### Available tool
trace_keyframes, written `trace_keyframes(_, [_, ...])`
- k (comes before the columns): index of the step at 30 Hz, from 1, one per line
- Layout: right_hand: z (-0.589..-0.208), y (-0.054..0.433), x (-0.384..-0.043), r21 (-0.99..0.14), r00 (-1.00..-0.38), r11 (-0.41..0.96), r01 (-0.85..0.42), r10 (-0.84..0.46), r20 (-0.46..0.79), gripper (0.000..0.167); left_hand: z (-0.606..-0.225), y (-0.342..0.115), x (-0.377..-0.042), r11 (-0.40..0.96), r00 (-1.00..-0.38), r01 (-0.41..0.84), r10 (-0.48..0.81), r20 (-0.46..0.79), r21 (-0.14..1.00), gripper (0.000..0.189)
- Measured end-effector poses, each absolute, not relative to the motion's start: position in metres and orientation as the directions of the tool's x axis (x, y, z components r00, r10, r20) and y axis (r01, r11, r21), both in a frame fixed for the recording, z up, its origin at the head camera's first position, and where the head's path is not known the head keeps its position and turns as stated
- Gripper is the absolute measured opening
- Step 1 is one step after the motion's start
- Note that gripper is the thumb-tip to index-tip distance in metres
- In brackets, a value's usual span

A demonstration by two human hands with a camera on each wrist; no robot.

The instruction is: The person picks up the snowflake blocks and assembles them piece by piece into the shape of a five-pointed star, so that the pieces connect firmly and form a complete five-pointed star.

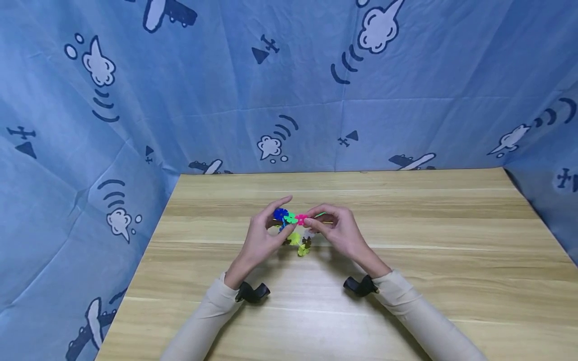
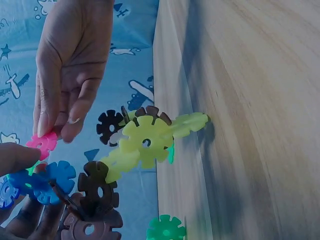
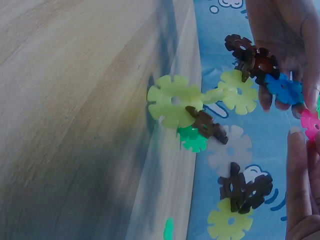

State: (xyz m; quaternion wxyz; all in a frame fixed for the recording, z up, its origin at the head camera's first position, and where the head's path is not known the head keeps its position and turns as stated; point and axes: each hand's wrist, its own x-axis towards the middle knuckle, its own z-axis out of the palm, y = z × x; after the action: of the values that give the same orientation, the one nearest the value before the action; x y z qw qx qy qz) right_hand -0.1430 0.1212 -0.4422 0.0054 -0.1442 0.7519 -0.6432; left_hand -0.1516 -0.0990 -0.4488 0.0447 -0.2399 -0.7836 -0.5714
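Note:
Both hands meet over the table around a chain of slotted, flower-shaped plastic discs. My left hand (image 1: 266, 233) holds the chain's upper left part, thumb on the green disc (image 1: 290, 218) beside a dark blue disc (image 1: 281, 214). My right hand (image 1: 338, 228) pinches the pink disc (image 1: 301, 219), which meets the green one. Below hang a light blue disc (image 2: 61, 179), brown discs (image 2: 95, 185) and yellow discs (image 2: 146, 142). In the right wrist view a clear disc (image 3: 231, 151) joins the chain too. Part of the chain is hidden behind the fingers.
The wooden table (image 1: 433, 240) stretches out on both sides of the hands. Blue printed cloth (image 1: 307, 100) hangs along its back and sides. Black wrist cameras (image 1: 255, 292) sit at both cuffs.

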Motion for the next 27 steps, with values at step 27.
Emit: trace_keyframes(27, [-0.436,0.131,-0.200,-0.826,-0.943,0.467,-0.314,-0.252,0.216,0.021,-0.432,-0.135,-0.152,0.348,-0.906,0.410,0.266,0.330,0.843,0.063])
